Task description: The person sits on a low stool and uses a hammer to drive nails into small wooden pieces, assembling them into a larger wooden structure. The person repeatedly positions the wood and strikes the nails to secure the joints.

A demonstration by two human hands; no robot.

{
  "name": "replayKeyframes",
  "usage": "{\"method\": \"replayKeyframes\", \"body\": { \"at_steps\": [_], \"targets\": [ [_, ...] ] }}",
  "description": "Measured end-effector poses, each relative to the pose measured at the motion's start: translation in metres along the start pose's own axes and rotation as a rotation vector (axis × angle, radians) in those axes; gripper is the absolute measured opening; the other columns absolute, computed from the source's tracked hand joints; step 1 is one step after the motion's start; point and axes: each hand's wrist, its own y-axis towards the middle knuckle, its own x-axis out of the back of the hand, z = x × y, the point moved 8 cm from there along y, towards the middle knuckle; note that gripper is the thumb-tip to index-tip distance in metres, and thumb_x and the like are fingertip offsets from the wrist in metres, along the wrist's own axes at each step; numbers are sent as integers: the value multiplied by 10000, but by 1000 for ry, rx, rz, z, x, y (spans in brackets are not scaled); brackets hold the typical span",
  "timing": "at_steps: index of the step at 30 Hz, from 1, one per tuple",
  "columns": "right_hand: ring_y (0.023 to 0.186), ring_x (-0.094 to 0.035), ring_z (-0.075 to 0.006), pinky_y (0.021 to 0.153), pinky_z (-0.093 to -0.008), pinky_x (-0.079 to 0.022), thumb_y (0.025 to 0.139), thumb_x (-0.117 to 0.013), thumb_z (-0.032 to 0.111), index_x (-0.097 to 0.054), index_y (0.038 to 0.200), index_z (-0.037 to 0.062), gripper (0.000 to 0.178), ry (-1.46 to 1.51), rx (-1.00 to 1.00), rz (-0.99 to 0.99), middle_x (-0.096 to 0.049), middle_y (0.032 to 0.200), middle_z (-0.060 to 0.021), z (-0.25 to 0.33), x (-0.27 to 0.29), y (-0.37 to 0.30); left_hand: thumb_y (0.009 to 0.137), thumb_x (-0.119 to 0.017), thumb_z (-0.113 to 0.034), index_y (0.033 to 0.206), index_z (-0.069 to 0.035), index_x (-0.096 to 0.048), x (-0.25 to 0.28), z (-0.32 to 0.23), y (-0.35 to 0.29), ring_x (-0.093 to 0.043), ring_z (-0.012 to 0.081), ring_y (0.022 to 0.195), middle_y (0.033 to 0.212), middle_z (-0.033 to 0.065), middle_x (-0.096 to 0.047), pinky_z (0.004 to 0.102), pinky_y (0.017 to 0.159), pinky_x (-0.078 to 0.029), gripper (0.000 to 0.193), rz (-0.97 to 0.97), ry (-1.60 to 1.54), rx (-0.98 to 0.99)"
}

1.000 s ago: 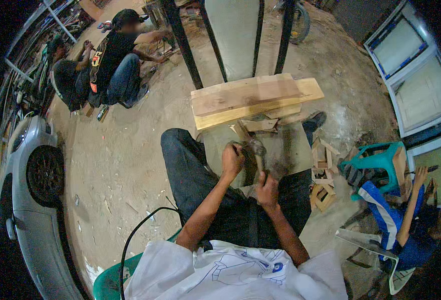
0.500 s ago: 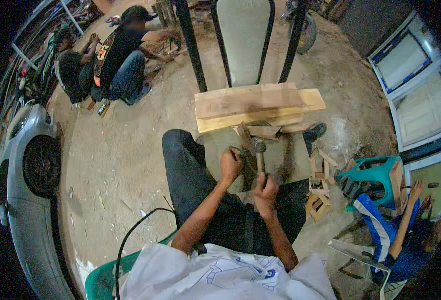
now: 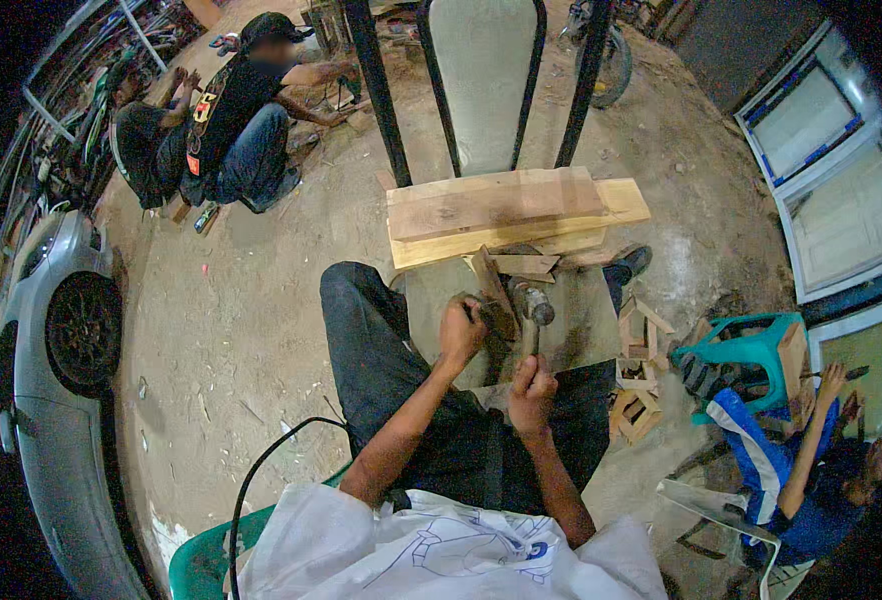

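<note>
My right hand grips the handle of a hammer, whose metal head is raised just right of a narrow wooden strip. The strip stands slantwise over the beige chair seat in front of my knees. Closed at the strip's near left side, my left hand appears to hold it; its fingertips are dark and partly hidden. Beyond the strip lie short wood offcuts and stacked light boards, set across the seat before the padded chair back.
Small wooden frames lie on the floor by my right leg. At right, another person's hand is beside an overturned green plastic stool. Two people crouch at far left, behind a silver car. White panelled doors lean at right.
The hammer head has moved slightly right and toward me, away from the wooden strip, its handle now tilted. My left hand stays beside the strip.
</note>
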Motion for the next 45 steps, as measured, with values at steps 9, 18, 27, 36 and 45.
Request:
{"method": "replayKeyframes", "body": {
  "at_steps": [9, 18, 27, 36, 45],
  "targets": [
    [681, -581, -439, 596, -482, -432, 975, -433, 313, -574, 836, -33, 398, -63, 17, -11, -582, 695, -236, -8, -9, 1, 833, -547, -62, 868, 20, -588, 3, -8, 1, -594, 422, 802, 847, 241, -614, 442, 714, -471, 98, -13, 25, 12],
    [691, -600, -404, 622, -469, -451, 975, -428, 303, -583, 850, -11, 371, -82, 31, -8, -614, 738, -205, -44, -26, -3, 836, -538, -62, 835, 23, -595, -1, 8, 5, -588, 430, 787, 814, 243, -611, 452, 702, -465, 102, -44, 63, 15],
    [573, -563, -309, 553, -405, -426, 992, -397, 317, -547, 777, -40, 444, -186, 96, -14, -560, 638, -154, -80, -39, -1, 852, -540, -89, 865, 23, -575, -2, 7, 2, -581, 446, 810, 826, 257, -602, 476, 713, -458, 118, 6, 27, 35],
    [389, -430, -106, 384, -282, -362, 964, -397, 515, -500, 720, 51, 534, 553, -412, 259, -437, 502, -4, -102, -57, 1, 872, -565, -50, 831, 30, -571, 3, 9, 20, -645, 297, 699, 821, 204, -656, 368, 632, -488, 90, 16, -213, 100],
    [393, -468, -142, 382, -289, -393, 941, -459, 505, -504, 814, 66, 459, 658, -519, 377, -479, 568, -32, -114, -49, 14, 855, -576, 25, 1016, 45, -593, -5, 2, 24, -678, 188, 742, 931, 160, -685, 275, 621, -519, 163, 249, -804, 266]
  ]
}}
